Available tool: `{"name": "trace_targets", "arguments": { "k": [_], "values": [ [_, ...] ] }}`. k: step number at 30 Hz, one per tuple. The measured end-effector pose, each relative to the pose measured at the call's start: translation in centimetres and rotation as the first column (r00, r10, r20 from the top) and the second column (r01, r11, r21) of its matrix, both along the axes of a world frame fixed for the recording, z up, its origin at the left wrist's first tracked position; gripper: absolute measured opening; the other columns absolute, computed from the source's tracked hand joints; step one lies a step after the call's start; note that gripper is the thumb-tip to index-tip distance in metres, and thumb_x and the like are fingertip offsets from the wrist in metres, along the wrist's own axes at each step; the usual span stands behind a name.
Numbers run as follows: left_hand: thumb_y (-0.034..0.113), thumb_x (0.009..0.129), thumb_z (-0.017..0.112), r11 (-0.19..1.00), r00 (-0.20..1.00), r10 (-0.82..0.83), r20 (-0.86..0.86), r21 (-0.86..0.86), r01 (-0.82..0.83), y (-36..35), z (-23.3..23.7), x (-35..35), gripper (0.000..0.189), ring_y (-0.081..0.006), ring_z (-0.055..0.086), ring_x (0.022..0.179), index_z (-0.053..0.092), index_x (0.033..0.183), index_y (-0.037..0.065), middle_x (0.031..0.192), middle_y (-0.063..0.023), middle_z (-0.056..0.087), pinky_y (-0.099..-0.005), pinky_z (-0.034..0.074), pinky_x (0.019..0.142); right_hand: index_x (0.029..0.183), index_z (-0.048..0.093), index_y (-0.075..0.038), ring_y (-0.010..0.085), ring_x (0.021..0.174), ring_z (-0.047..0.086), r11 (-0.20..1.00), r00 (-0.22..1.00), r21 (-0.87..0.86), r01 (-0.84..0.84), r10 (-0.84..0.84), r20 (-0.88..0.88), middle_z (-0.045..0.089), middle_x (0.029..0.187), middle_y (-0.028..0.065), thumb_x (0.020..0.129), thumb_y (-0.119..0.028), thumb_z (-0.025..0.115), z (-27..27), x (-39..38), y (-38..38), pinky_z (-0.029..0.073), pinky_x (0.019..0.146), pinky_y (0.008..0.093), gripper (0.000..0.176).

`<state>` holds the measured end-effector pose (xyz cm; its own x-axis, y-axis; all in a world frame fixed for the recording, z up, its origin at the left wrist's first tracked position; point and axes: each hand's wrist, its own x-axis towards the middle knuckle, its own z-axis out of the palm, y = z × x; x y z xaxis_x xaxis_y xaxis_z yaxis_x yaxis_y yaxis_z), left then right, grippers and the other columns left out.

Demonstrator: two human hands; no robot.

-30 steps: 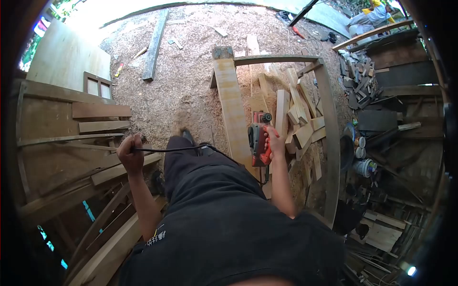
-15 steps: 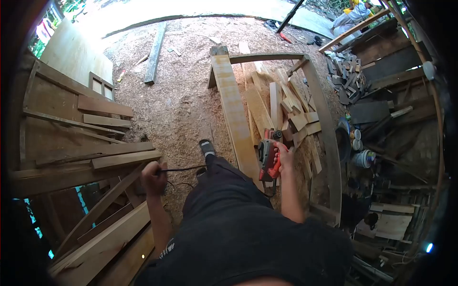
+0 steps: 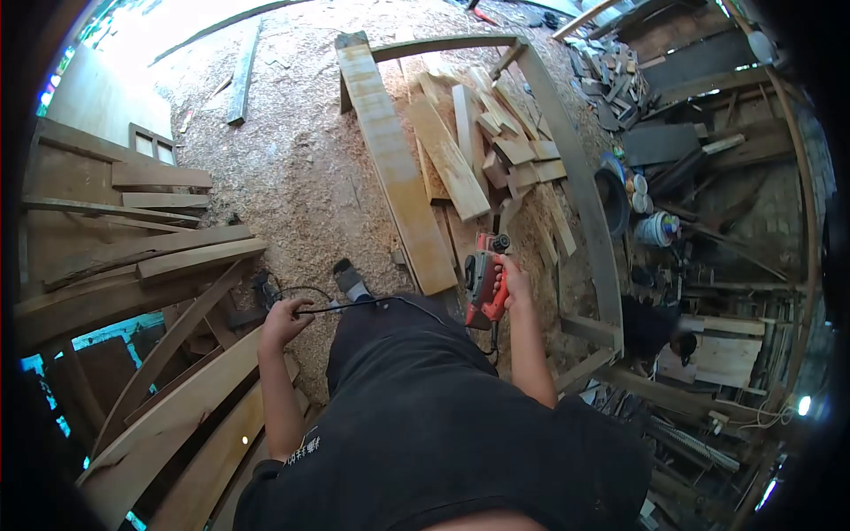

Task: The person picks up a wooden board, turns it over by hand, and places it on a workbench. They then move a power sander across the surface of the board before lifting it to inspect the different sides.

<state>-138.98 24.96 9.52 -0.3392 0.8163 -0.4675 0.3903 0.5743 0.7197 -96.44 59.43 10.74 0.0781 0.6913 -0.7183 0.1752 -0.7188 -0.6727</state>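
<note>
My right hand (image 3: 515, 288) is wrapped around the handle of a red and black electric hand planer (image 3: 479, 290). The planer is held up just right of the near end of a long pale board (image 3: 394, 168). A black power cord (image 3: 341, 307) runs across in front of my legs, and my left hand (image 3: 283, 324) is closed on it. Past the planer, several loose wood pieces (image 3: 447, 159) lie inside a long wooden frame (image 3: 580, 173), whose left side is the pale board.
Wood shavings (image 3: 301, 177) cover the ground. Planks (image 3: 195, 261) are stacked on the left, some close to my left hand. On the right are a paint bucket (image 3: 653, 230), a heap of offcuts (image 3: 609, 84) and a dark-clothed person (image 3: 651, 332).
The view has shifted, and the board's near end now shows clear of my body. The planer has gone from over the board's right edge to beyond its near end. Both hands keep their hold.
</note>
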Motion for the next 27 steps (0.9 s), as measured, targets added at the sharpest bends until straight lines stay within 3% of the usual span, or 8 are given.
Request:
{"name": "trace_targets", "arguments": {
  "k": [5,11,13,14,17,21,23,27],
  "values": [
    [0.03,0.082,0.086,0.957,0.977,-0.209,0.042,-0.197,0.213,-1.5,-4.4,6.6,0.04,-0.0283,0.072,0.085,0.077,0.118,0.015,0.096,-0.0146,0.075,-0.0409,0.057,0.077,0.085,0.065,-0.013,0.0126,0.047,0.054,0.997,0.998,-0.051,0.052,-0.053,-0.017,0.056,0.063,-0.0023,0.091,-0.043,0.079,-3.4,6.4,-1.5,0.047,0.045,0.0323,0.034],
    [0.053,0.091,0.074,0.883,0.956,-0.237,0.17,-0.372,0.285,-3.9,-6.9,13.1,0.042,-0.0305,0.074,0.099,0.08,0.112,0.017,0.101,-0.011,0.078,-0.0475,0.053,0.097,0.086,0.061,-0.013,0.0148,0.05,0.054,0.977,0.985,-0.165,0.132,-0.148,-0.087,0.056,0.067,-0.0007,0.091,-0.037,0.079,-11.2,11.8,-1.9,0.048,0.048,0.0336,0.03],
    [0.051,0.096,0.07,0.861,0.962,-0.269,-0.048,-0.459,0.218,-5.3,-7.8,14.0,0.044,-0.0292,0.074,0.09,0.078,0.105,0.009,0.093,-0.0148,0.076,-0.0421,0.056,0.082,0.086,0.06,-0.013,0.0156,0.051,0.054,0.97,0.988,-0.205,0.127,-0.142,-0.062,0.057,0.068,0.0,0.091,-0.035,0.078,-12.5,12.2,-1.7,0.048,0.049,0.0341,0.029],
    [0.054,0.1,0.062,0.855,0.944,-0.314,-0.097,-0.461,0.237,-6.0,-8.7,14.0,0.049,-0.035,0.073,0.09,0.077,0.102,0.007,0.089,-0.0179,0.074,-0.0427,0.055,0.081,0.086,0.06,-0.013,0.0158,0.052,0.054,0.966,0.988,-0.229,0.117,-0.136,-0.068,0.057,0.068,0.0002,0.091,-0.035,0.078,-13.5,12.3,-1.5,0.048,0.049,0.0345,0.03],
    [0.056,0.098,0.062,0.838,0.99,-0.084,-0.117,-0.546,0.007,-7.4,-9.8,15.0,0.055,-0.0406,0.07,0.101,0.077,0.102,0.003,0.104,-0.019,0.075,-0.0485,0.053,0.096,0.085,0.06,-0.013,0.0165,0.053,0.054,0.956,0.991,-0.28,0.09,-0.113,-0.068,0.056,0.067,0.0003,0.092,-0.035,0.078,-16.4,12.6,-1.0,0.049,0.051,0.0356,0.029],
    [0.057,0.101,0.058,0.87,0.996,0.024,-0.09,-0.488,-0.065,-10.0,-11.3,16.9,0.054,-0.0395,0.071,0.108,0.076,0.115,0.009,0.112,-0.0201,0.076,-0.0474,0.055,0.095,0.082,0.06,-0.011,0.0164,0.052,0.056,0.947,0.99,-0.309,0.082,-0.112,-0.083,0.057,0.064,0.0006,0.093,-0.032,0.076,-20.2,12.1,0.0,0.05,0.05,0.0352,0.028],
    [0.057,0.101,0.058,0.88,0.998,0.012,-0.062,-0.473,-0.04,-11.2,-12.6,17.4,0.052,-0.0385,0.071,0.111,0.076,0.121,0.012,0.115,-0.0189,0.076,-0.0476,0.055,0.096,0.082,0.058,-0.015,0.0168,0.056,0.056,0.927,0.987,-0.366,0.086,-0.131,-0.098,0.056,0.067,-0.0002,0.096,-0.038,0.074,-22.8,12.3,0.4,0.05,0.053,0.036,0.031],
    [0.058,0.099,0.061,0.808,0.996,-0.048,-0.08,-0.589,-0.009,-12.1,-14.1,18.5,0.054,-0.0395,0.071,0.104,0.076,0.111,0.008,0.108,-0.0212,0.075,-0.0487,0.055,0.091,0.08,0.057,-0.017,0.0156,0.056,0.055,0.909,0.973,-0.395,0.134,-0.196,-0.123,0.056,0.067,-0.0015,0.097,-0.038,0.072,-25.4,11.8,1.6,0.05,0.054,0.0358,0.031]
  ]
}}
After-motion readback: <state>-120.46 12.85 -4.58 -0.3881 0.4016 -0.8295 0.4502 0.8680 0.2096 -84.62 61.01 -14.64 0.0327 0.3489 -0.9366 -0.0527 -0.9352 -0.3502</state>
